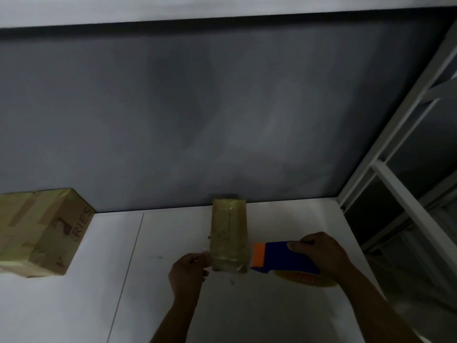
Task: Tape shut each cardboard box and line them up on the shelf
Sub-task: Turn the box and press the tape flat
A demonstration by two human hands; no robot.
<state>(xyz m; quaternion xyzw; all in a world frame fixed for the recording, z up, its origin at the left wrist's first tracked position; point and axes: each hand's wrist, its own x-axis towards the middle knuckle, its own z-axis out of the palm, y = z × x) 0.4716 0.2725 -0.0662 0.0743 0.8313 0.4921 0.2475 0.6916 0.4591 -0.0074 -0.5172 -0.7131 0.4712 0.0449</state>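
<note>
Fingers (196,259) of the left hand (188,274): curled and drawn close together, set against the near left corner of the small tan cardboard box (228,233), at that box's 8 o'clock. The corner appears to be pinched, though blur leaves it unclear whether a tape end is also held there.

Fingers (300,245) of the right hand (321,254): wrapped round the blue plastic tape dispenser with an orange front plate (284,259), which is gripped from above.

Small tan cardboard box: stood on the white shelf surface (247,313) at roughly 6 o'clock in the view, its far end set against the grey wall (222,107). Glossy clear tape is seen over its top and near end.

Tape dispenser: held at the small box's 4 o'clock, the orange plate just beside the box's near right corner. A yellowish roll of tape (311,280) is carried beneath the blue body.

Large tan cardboard box with brown printed lettering (42,231): placed on the same shelf surface at 8 o'clock in the view, well apart from the small box, its top crossed by strips of brown tape.

White metal rack frame (408,212): seen at 3 o'clock, rising along the shelf's right edge.
</note>
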